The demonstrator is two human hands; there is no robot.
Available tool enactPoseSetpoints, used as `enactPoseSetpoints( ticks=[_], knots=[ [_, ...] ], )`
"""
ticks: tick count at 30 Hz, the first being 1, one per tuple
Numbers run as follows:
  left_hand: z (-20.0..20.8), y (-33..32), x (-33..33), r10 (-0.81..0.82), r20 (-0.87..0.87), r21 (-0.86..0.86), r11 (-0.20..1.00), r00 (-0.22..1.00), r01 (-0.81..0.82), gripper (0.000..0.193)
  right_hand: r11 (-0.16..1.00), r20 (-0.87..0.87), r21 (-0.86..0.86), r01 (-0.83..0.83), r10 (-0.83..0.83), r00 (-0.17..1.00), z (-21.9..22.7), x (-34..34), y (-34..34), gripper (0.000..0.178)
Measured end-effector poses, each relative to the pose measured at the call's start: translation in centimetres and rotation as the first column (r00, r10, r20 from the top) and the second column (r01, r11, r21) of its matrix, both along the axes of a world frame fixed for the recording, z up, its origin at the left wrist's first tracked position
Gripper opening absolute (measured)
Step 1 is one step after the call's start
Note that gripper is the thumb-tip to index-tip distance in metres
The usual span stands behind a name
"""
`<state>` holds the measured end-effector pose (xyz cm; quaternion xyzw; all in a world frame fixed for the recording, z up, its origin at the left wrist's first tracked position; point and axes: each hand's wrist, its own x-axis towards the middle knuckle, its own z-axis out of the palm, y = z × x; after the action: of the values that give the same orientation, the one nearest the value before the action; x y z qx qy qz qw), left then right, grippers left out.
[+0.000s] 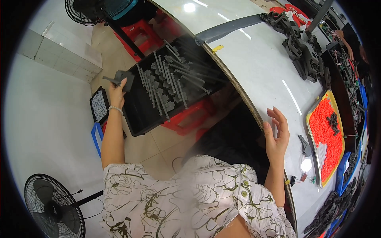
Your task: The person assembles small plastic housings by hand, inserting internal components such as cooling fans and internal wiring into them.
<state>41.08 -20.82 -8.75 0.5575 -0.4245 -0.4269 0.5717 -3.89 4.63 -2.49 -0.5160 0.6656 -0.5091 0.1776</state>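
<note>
My left hand (117, 93) is closed on a dark grey plastic part (126, 76), which has a boxy end and a narrow arm. The hand is raised beside the left rim of a black crate (137, 126). Several long grey plastic parts (160, 73), with blocky ends, lie in rows in that crate. My right hand (278, 137) is at the edge of the white table (262, 85), fingers loosely bent and apart, with nothing in it. Close to its right, a small dark grey piece (304, 146) lies on the tabletop.
A tray of small red parts (323, 137) sits on the table's right side. Dark grey housings (301, 55) are piled farther back. Red stools (188, 119) stand under and behind the crate. A small black bin (99, 105) holds pale pieces. Floor fan (54, 210) stands lower left.
</note>
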Motion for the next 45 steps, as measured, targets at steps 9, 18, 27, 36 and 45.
enactPoseSetpoints(
  ticks=[9, 18, 27, 36, 45],
  knots=[
    [-12.5, -8.2, 5.4, 0.028, 0.194, 0.218, 0.973, 0.981, -0.071, 0.057, 0.987, 0.008, 0.13, 0.097, -0.099, 0.995, -0.3, 0.3, 0.3, 0.035],
    [-16.3, -12.1, 6.8, -0.083, 0.035, 0.219, 0.973, 0.996, 0.073, 0.055, 0.971, -0.03, 0.166, 0.171, -0.169, 0.985, -0.9, 1.0, 0.1, 0.031],
    [-15.1, -10.8, 5.2, 0.016, 0.163, 0.057, 0.998, 0.987, -0.026, 0.048, 0.969, -0.044, 0.18, 0.171, -0.166, 0.985, -1.2, 1.0, -0.1, 0.028],
    [-15.7, -10.7, 4.9, -0.015, -0.069, -0.008, 1.0, 0.997, 0.015, 0.048, 0.97, -0.061, 0.176, 0.17, -0.162, 0.985, -1.3, 0.8, 0.1, 0.026],
    [-16.3, -12.0, 6.4, -0.125, -0.032, 0.06, 0.99, 0.992, 0.127, 0.055, 0.976, -0.052, 0.156, 0.152, -0.146, 0.988, -1.6, 0.7, -0.1, 0.023]
  ],
)
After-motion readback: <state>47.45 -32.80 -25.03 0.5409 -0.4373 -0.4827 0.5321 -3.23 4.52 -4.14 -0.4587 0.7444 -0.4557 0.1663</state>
